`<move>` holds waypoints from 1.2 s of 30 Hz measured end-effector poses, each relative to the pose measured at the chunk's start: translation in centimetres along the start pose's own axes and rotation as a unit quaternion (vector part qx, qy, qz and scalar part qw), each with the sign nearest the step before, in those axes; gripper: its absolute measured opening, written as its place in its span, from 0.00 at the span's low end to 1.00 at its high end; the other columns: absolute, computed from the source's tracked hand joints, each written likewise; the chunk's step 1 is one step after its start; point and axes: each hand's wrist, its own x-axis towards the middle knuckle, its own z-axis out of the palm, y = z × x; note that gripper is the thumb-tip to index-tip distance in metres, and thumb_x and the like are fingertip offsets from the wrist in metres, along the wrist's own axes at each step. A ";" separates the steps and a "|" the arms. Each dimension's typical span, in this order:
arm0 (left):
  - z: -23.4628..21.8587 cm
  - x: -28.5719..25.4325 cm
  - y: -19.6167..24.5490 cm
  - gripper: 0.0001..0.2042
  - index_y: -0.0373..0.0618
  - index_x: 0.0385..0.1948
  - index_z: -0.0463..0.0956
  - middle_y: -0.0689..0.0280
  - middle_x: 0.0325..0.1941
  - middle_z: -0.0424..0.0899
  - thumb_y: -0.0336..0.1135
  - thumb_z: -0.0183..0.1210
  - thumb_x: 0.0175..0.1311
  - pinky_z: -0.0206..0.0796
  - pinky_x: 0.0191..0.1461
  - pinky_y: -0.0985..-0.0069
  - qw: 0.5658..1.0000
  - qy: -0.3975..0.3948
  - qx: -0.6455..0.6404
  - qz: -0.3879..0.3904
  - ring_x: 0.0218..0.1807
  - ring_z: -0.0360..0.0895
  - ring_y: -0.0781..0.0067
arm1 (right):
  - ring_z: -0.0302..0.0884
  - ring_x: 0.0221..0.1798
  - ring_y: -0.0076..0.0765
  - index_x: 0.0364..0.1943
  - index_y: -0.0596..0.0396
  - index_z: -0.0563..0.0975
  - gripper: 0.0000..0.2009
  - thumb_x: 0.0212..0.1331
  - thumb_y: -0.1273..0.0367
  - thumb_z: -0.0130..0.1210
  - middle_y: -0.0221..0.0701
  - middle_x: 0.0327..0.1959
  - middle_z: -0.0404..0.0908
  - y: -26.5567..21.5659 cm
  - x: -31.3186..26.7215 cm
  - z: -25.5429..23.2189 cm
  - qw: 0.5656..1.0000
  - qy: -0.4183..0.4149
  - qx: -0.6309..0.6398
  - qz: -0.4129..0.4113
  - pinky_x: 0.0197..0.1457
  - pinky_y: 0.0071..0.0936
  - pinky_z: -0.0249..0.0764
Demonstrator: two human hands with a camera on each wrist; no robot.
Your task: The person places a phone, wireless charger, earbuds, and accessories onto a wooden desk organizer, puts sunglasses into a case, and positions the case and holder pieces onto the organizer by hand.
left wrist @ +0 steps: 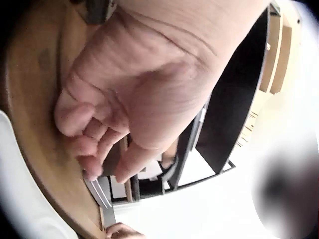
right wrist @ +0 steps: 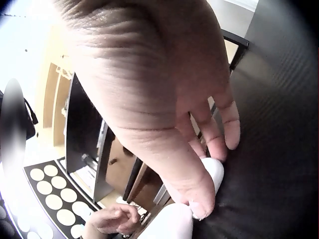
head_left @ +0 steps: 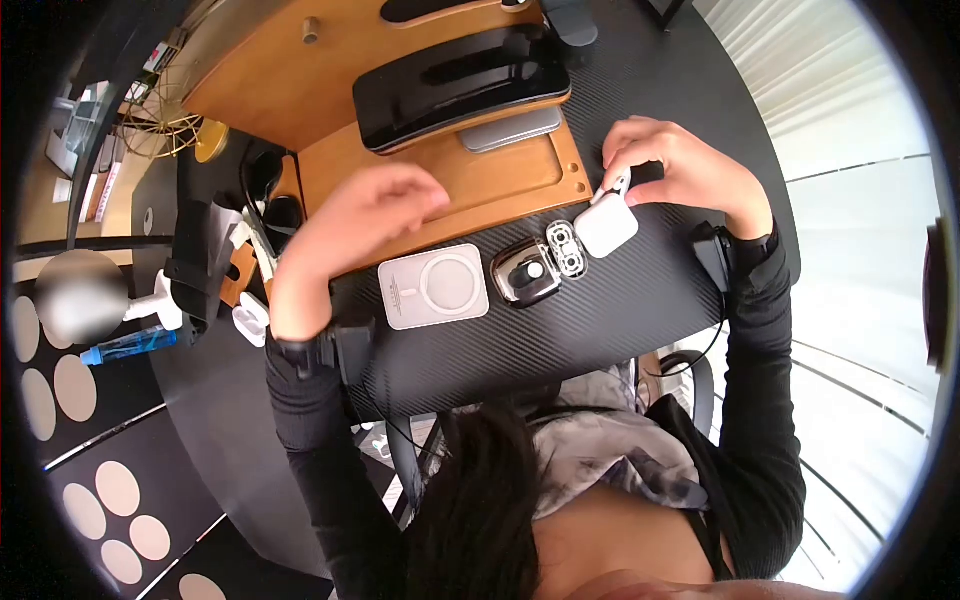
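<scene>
1. Well, wooden stand (head_left: 500, 180): left hand (head_left: 360, 220) over it, fingers loosely curled.
2. Right hand (head_left: 688, 168): thumb and fingers pinch white piece (right wrist: 215, 172).
3. White case (head_left: 607, 226): just beside right thumb.
4. White piece: at case edge; lid or earbud, can't tell.

Left hand (head_left: 365, 215) hovers, fingers (left wrist: 89, 144) loosely curled; our right hand (head_left: 690, 170) pinches between thumb (right wrist: 182, 164) and fingertips; forearms (head_left: 757, 340) forward.

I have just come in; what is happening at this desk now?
A person's right hand pinches a small white case at the black desk. The left hand, loosely curled, is by the wooden stand and holds nothing. A pale rectangular pad, a glossy dark case and a clear piece lie nearby.
</scene>
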 end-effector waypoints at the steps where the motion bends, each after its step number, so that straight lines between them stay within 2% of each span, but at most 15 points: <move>1: 1.1 -0.5 0.8 0.12 0.41 0.35 0.81 0.71 0.23 0.77 0.41 0.59 0.65 0.61 0.29 0.79 0.996 0.008 0.086 0.019 0.27 0.72 0.81 | 0.74 0.46 0.38 0.35 0.56 0.82 0.14 0.39 0.79 0.65 0.30 0.36 0.78 0.1 0.0 0.1 1.000 0.006 -0.011 -0.011 0.49 0.33 0.72; 2: 2.4 -1.1 3.0 0.13 0.41 0.32 0.80 0.68 0.28 0.80 0.42 0.58 0.65 0.66 0.34 0.79 0.980 -0.002 0.198 0.028 0.29 0.75 0.79 | 0.74 0.46 0.38 0.35 0.56 0.82 0.14 0.39 0.79 0.65 0.30 0.36 0.78 0.1 0.0 0.2 1.000 0.010 -0.009 -0.010 0.49 0.33 0.72; 3: 4.5 -1.3 3.5 0.11 0.41 0.31 0.79 0.62 0.28 0.81 0.41 0.60 0.62 0.67 0.33 0.75 0.952 0.062 0.266 0.141 0.28 0.78 0.70 | 0.75 0.44 0.38 0.33 0.57 0.82 0.12 0.40 0.79 0.65 0.30 0.34 0.78 0.2 0.1 0.2 0.999 0.016 -0.022 -0.023 0.46 0.33 0.72; 4: 6.6 -1.3 5.1 0.11 0.42 0.33 0.79 0.60 0.30 0.80 0.41 0.61 0.60 0.68 0.37 0.71 0.936 0.101 0.285 0.183 0.33 0.79 0.61 | 0.75 0.42 0.38 0.32 0.58 0.81 0.11 0.41 0.79 0.64 0.30 0.33 0.78 0.3 0.1 0.2 0.999 0.022 -0.034 -0.036 0.44 0.33 0.72; 5: 8.7 -0.7 5.5 0.14 0.43 0.39 0.77 0.59 0.33 0.78 0.42 0.62 0.58 0.67 0.41 0.68 0.910 0.143 0.315 0.227 0.38 0.77 0.60 | 0.75 0.42 0.38 0.32 0.58 0.81 0.11 0.41 0.79 0.64 0.30 0.33 0.78 0.3 0.2 0.3 0.999 0.023 -0.033 -0.035 0.44 0.33 0.72; 7: 11.8 0.4 5.9 0.22 0.39 0.43 0.74 0.59 0.39 0.73 0.45 0.66 0.52 0.64 0.47 0.66 0.875 0.145 0.378 0.267 0.44 0.73 0.60 | 0.76 0.38 0.37 0.30 0.60 0.80 0.08 0.42 0.79 0.64 0.30 0.31 0.78 0.2 0.3 0.2 1.000 0.027 0.007 -0.001 0.41 0.31 0.72; 15: 13.9 3.8 4.4 0.22 0.35 0.40 0.73 0.59 0.39 0.72 0.40 0.67 0.49 0.61 0.47 0.68 0.845 0.151 0.413 0.304 0.44 0.70 0.62 | 0.77 0.35 0.37 0.30 0.60 0.79 0.08 0.43 0.79 0.63 0.33 0.30 0.77 0.5 0.3 0.4 0.999 0.042 0.018 -0.016 0.39 0.31 0.73; 18: 13.8 4.1 4.0 0.20 0.36 0.41 0.70 0.57 0.39 0.73 0.35 0.66 0.50 0.64 0.46 0.64 0.862 0.144 0.369 0.316 0.42 0.72 0.58 | 0.77 0.35 0.36 0.29 0.60 0.79 0.07 0.43 0.80 0.62 0.32 0.30 0.77 0.7 0.4 0.5 0.999 0.039 0.017 -0.031 0.39 0.31 0.73; 21: 12.9 3.4 4.2 0.20 0.39 0.44 0.65 0.56 0.40 0.74 0.30 0.64 0.52 0.68 0.45 0.65 0.907 0.109 0.254 0.318 0.42 0.76 0.57 | 0.76 0.34 0.33 0.29 0.60 0.79 0.07 0.44 0.80 0.62 0.31 0.30 0.77 0.9 0.4 0.7 0.998 0.047 0.003 -0.044 0.38 0.29 0.73; 23: 11.2 1.7 4.8 0.22 0.43 0.47 0.60 0.58 0.41 0.74 0.27 0.63 0.53 0.69 0.45 0.70 0.967 0.057 0.081 0.234 0.43 0.78 0.63 | 0.76 0.33 0.31 0.29 0.60 0.79 0.07 0.43 0.81 0.62 0.31 0.30 0.77 1.0 0.4 0.8 0.998 0.050 0.006 -0.031 0.38 0.28 0.73; 25: 9.5 0.8 3.6 0.23 0.45 0.49 0.60 0.66 0.43 0.73 0.25 0.62 0.55 0.66 0.49 0.77 0.975 0.053 -0.030 0.214 0.46 0.75 0.75 | 0.75 0.31 0.29 0.28 0.60 0.78 0.07 0.43 0.81 0.61 0.30 0.30 0.76 0.9 0.5 0.8 0.998 0.054 0.020 -0.032 0.35 0.27 0.72; 30: 7.3 -0.5 -0.2 0.23 0.46 0.53 0.62 0.67 0.43 0.71 0.27 0.60 0.56 0.64 0.49 0.79 0.973 0.106 -0.114 0.168 0.44 0.72 0.77 | 0.73 0.30 0.26 0.28 0.59 0.79 0.07 0.43 0.82 0.57 0.28 0.30 0.76 0.4 0.7 1.0 0.998 0.059 0.034 -0.009 0.33 0.24 0.72; 32: 7.3 -0.4 -1.4 0.22 0.45 0.56 0.63 0.71 0.45 0.68 0.28 0.59 0.60 0.60 0.53 0.80 0.941 0.092 -0.285 0.158 0.49 0.67 0.80 | 0.73 0.30 0.25 0.28 0.59 0.79 0.07 0.43 0.82 0.56 0.28 0.30 0.75 0.3 0.9 1.0 0.997 0.060 0.043 0.011 0.32 0.23 0.71; 34: 7.4 0.1 -1.7 0.21 0.44 0.54 0.63 0.69 0.45 0.68 0.25 0.59 0.60 0.63 0.52 0.78 0.927 0.084 -0.328 0.162 0.47 0.69 0.79 | 0.73 0.30 0.23 0.29 0.60 0.79 0.07 0.44 0.82 0.55 0.28 0.30 0.75 0.3 0.9 0.9 0.995 0.070 0.071 0.027 0.33 0.22 0.71; 36: 8.0 0.3 -1.5 0.21 0.45 0.52 0.63 0.65 0.41 0.71 0.23 0.59 0.57 0.71 0.42 0.78 0.919 0.108 -0.317 0.210 0.45 0.75 0.72 | 0.73 0.29 0.21 0.30 0.62 0.79 0.07 0.45 0.83 0.55 0.29 0.32 0.75 0.7 0.9 1.2 0.994 0.083 0.071 0.003 0.31 0.20 0.71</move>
